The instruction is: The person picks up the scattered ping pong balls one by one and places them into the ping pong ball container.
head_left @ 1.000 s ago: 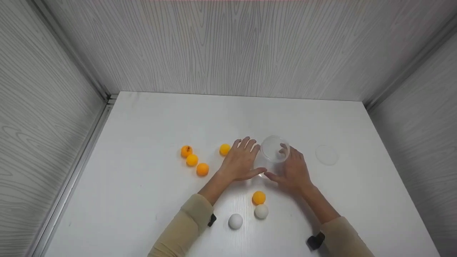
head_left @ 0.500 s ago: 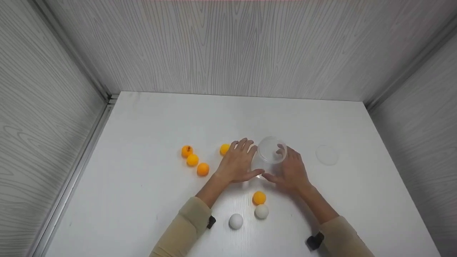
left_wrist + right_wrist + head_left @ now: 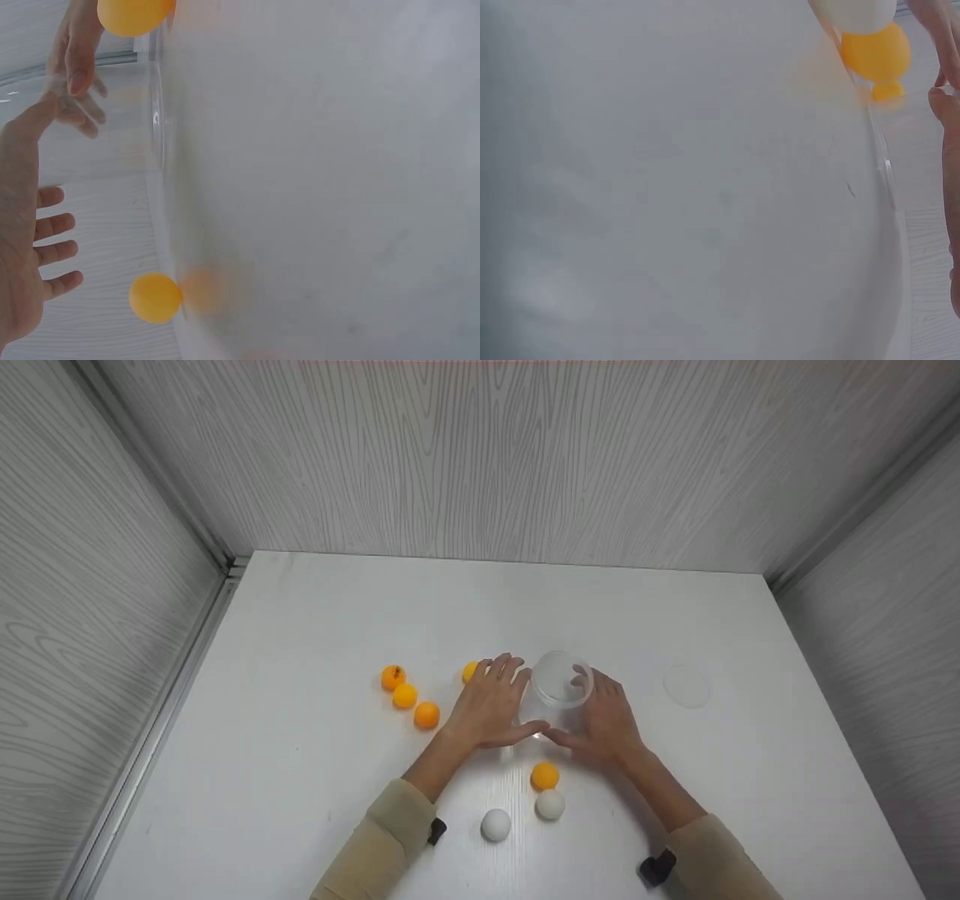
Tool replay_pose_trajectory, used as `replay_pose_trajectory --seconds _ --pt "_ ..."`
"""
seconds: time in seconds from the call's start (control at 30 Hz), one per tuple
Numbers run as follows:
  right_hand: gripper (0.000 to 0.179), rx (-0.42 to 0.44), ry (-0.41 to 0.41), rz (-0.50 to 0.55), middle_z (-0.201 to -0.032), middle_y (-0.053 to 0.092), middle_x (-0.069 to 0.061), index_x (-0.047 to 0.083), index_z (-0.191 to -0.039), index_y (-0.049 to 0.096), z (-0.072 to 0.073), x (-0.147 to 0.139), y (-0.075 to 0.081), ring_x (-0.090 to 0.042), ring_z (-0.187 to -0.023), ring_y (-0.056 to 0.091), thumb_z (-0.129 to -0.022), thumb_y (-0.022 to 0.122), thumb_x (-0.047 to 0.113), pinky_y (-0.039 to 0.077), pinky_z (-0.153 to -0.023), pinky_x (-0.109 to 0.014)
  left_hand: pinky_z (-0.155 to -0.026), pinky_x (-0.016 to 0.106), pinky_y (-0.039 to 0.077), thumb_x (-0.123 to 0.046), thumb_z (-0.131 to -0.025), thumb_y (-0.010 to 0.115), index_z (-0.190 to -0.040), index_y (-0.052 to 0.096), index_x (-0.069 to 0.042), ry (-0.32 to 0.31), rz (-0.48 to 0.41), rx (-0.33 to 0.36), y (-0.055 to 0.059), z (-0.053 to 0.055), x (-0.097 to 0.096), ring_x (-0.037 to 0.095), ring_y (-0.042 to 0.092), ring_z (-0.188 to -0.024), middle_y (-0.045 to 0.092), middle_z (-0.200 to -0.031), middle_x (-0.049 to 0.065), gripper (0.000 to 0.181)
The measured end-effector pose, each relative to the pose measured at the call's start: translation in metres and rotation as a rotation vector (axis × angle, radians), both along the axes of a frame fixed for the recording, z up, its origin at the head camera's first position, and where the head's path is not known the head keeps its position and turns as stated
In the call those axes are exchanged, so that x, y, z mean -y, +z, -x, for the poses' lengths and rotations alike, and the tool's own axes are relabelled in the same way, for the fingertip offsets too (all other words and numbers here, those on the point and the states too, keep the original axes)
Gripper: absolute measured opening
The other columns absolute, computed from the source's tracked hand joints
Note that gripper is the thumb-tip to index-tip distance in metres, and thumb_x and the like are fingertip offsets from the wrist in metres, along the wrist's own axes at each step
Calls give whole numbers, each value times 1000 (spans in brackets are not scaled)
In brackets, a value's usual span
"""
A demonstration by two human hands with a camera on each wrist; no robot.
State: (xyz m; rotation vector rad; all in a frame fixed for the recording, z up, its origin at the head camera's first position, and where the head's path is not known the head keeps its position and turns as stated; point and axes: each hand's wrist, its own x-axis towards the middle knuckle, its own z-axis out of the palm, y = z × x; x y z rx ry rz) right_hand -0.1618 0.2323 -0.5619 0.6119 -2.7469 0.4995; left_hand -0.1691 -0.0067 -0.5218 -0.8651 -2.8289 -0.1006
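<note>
A tall clear plastic jar (image 3: pixel 561 681) stands upright on the white table with its mouth up. My left hand (image 3: pixel 491 701) is against its left side, with the thumb across the front. From the right, my right hand (image 3: pixel 606 716) grips the jar, and its fingertips show through the clear wall. The two thumbs nearly meet at the near side. In the left wrist view the jar's base (image 3: pixel 156 120) is right at the tabletop. An orange ping-pong ball (image 3: pixel 469 671) lies just beyond my left hand, partly hidden by it.
Orange ping-pong balls (image 3: pixel 405 696) lie in a row on the left, one darkly marked. Nearer me are another orange ball (image 3: pixel 544 776), a white ball (image 3: pixel 550 805) beside it and a second white ball (image 3: pixel 496 826). A clear round lid (image 3: pixel 686 686) lies right. Panels surround the table.
Both hands have moved the jar a little to the left and slightly toward me. My left hand now covers more of the orange ball behind it. The other balls and the lid have stayed put.
</note>
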Motion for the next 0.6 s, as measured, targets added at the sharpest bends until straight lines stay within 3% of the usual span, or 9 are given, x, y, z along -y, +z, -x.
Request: replay_pose_trajectory --seconds 0.23,0.43,0.6 --pt "102 58 -27 10 -147 59 -19 -1 -148 49 -1 5 0 -40 -135 56 -78 78 69 45 -118 -57 -123 49 42 -79 -93 52 -149 54 -10 14 -21 30 -1 -2 2 31 50 -147 56 -154 12 89" --pt "109 48 -22 8 -148 58 -17 2 -152 45 -3 10 0 -37 -136 56 -79 73 77 45 -118 -57 -125 49 40 -83 -90 51 -148 55 -7 17 -30 25 -1 -2 4 31 50 -147 56 -154 13 95" --pt "106 45 -3 10 -147 59 -18 0 -151 45 -4 13 -1 -38 -137 55 -79 76 71 45 -119 -57 -124 47 40 -82 -88 55 -146 54 -5 18 -117 65 -3 -2 4 32 49 -145 57 -152 13 96"
